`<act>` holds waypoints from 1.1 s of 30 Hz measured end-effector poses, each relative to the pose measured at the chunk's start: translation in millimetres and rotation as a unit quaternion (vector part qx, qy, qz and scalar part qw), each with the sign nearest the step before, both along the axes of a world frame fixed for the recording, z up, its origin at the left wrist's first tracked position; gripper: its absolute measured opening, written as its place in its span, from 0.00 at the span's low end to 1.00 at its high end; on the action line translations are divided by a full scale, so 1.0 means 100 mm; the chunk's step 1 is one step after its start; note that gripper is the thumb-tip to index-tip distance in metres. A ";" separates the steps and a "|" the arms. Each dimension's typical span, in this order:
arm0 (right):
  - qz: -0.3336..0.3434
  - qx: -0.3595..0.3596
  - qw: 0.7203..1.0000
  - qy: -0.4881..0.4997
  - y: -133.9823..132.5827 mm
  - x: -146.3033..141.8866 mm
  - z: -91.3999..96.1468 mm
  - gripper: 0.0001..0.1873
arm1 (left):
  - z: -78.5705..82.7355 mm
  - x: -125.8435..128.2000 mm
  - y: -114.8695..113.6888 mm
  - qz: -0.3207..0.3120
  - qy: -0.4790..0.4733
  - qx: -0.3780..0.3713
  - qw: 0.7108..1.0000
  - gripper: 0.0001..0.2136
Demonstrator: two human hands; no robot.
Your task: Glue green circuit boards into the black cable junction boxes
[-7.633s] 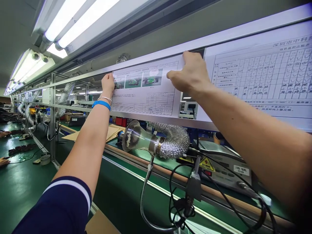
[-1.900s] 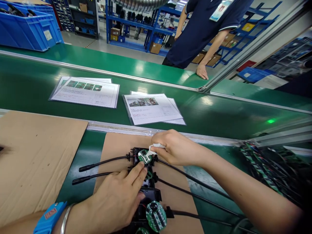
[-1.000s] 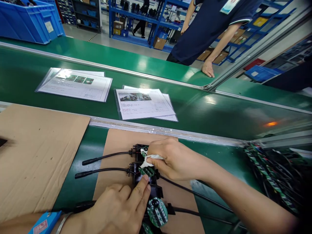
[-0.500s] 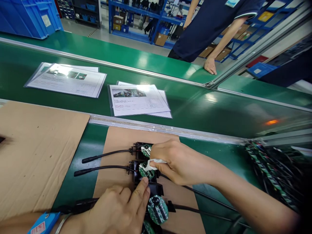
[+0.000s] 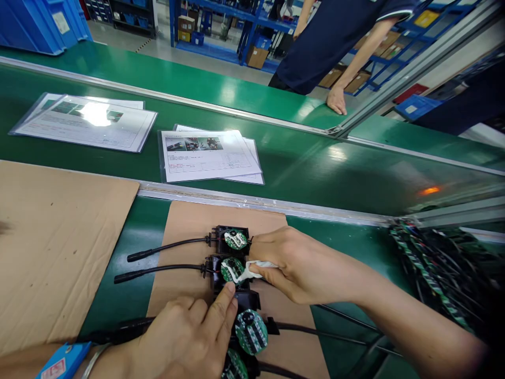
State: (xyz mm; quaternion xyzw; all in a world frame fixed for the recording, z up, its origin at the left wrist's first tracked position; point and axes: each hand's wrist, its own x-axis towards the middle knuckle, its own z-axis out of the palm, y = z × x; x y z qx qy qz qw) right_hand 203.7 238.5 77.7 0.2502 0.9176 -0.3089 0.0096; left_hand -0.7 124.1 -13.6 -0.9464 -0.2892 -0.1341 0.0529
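My right hand (image 5: 292,266) is closed on a crumpled white soft wrapper (image 5: 258,267), whose narrow end reaches the second round green circuit board (image 5: 231,269). A white streak shows on that board, which sits in a black housing (image 5: 216,281). Just beyond it, another round board (image 5: 235,239) carries white strips in its own black housing. My left hand (image 5: 193,329) lies with the index finger stretched out, its tip at the near edge of the second board. Beside that hand is a third round board (image 5: 251,331), and a fourth board (image 5: 234,364) is partly hidden.
Black cables (image 5: 158,269) run out from the housings over a cardboard sheet (image 5: 189,221). More cardboard (image 5: 59,237) lies left. Sleeved papers (image 5: 209,163) rest behind the metal rail. Bundled boards and cables (image 5: 426,273) lie right. Across the bench, a person's hand (image 5: 336,100) leans on the edge.
The view has shifted slightly. My right hand has drawn a little right of the boards, uncovering the farthest one and more of the white streak. My left hand keeps its place at the second board.
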 end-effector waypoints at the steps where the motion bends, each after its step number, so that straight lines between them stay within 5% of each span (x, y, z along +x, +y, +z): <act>1: -0.001 0.003 1.000 0.002 0.01 0.00 0.00 0.13 | 0.00 0.00 0.00 0.000 0.000 -0.002 1.000 0.21; 15: -0.028 0.015 0.999 0.027 0.06 0.07 -0.12 0.13 | 0.06 -0.04 -0.01 0.001 0.032 -0.008 0.999 0.24; 19: -0.063 0.016 0.997 0.038 -0.12 0.16 0.02 0.12 | 0.16 -0.08 -0.01 -0.026 0.012 -0.015 0.999 0.22; 25: -0.026 0.002 1.000 0.002 -0.54 0.12 0.13 0.11 | 0.46 -0.13 -0.07 -0.176 0.025 -0.065 0.982 0.15; 33: 0.021 0.060 0.997 -0.039 -0.65 -0.09 0.05 0.10 | 0.36 -0.11 -0.16 -0.163 0.032 -0.065 0.984 0.16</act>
